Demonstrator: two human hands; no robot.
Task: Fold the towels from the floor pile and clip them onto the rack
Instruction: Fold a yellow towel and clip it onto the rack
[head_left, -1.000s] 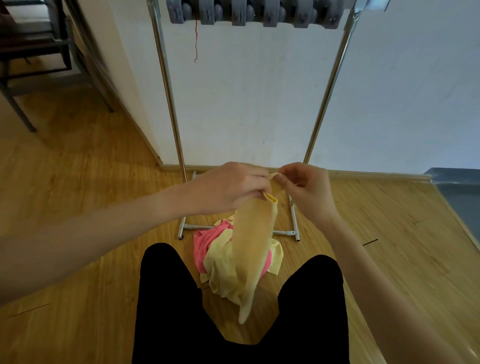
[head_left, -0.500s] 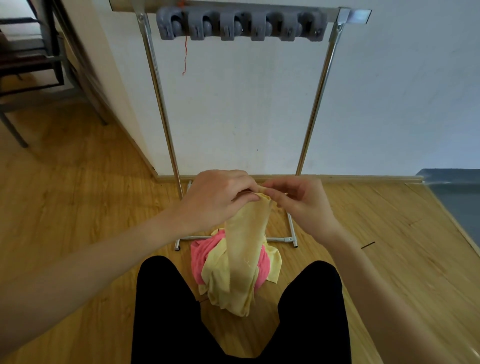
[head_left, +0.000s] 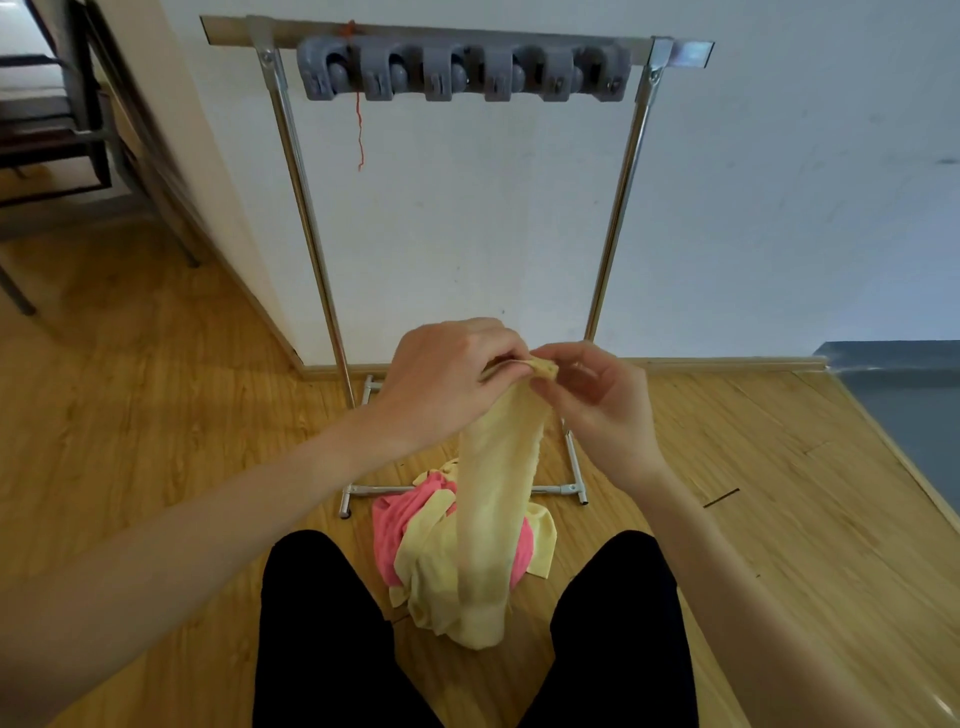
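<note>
Both hands, left (head_left: 447, 379) and right (head_left: 597, 400), pinch your yellow towel (head_left: 498, 499) by its top edge; soft and limp, it likely wants gathering near the corners.

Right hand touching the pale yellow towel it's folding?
Touching. The head view shows the right hand pinching the top edge of the pale yellow towel, beside the left hand.

Dim, even indoor light with a cool cast on the wall (head_left: 727, 208), soft sheen on the floor (head_left: 924, 712) at lower right, faint shadows only, wide-angle bending of the rack (head_left: 306, 218) posts and frame edges, slight softness on forearms at lower corners.
</note>
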